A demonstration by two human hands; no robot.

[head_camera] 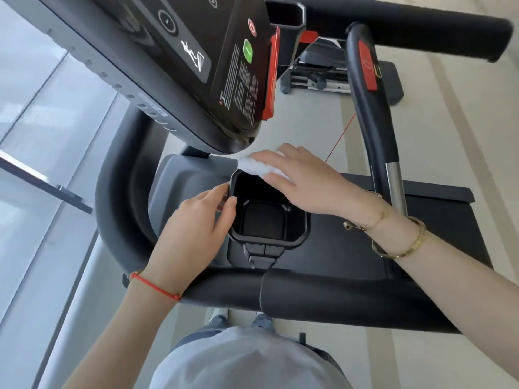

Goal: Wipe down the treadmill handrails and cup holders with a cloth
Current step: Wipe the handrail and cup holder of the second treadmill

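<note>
A black square cup holder sits in the grey tray of the treadmill, just below the console. My left hand grips its near-left rim, thumb inside the lip and fingers curled on the outside. My right hand lies flat with straight fingers on a white cloth, pressing it onto the holder's far rim. Most of the cloth is hidden under the fingers. The padded black handrail runs across in front of me, and its left end curves up round the tray.
The black console with a green button and red stripe overhangs the tray from above. A second cup holder sits at the top. An upright grip bar with a red panel and a thin red cord stands at the right. Glass wall at left.
</note>
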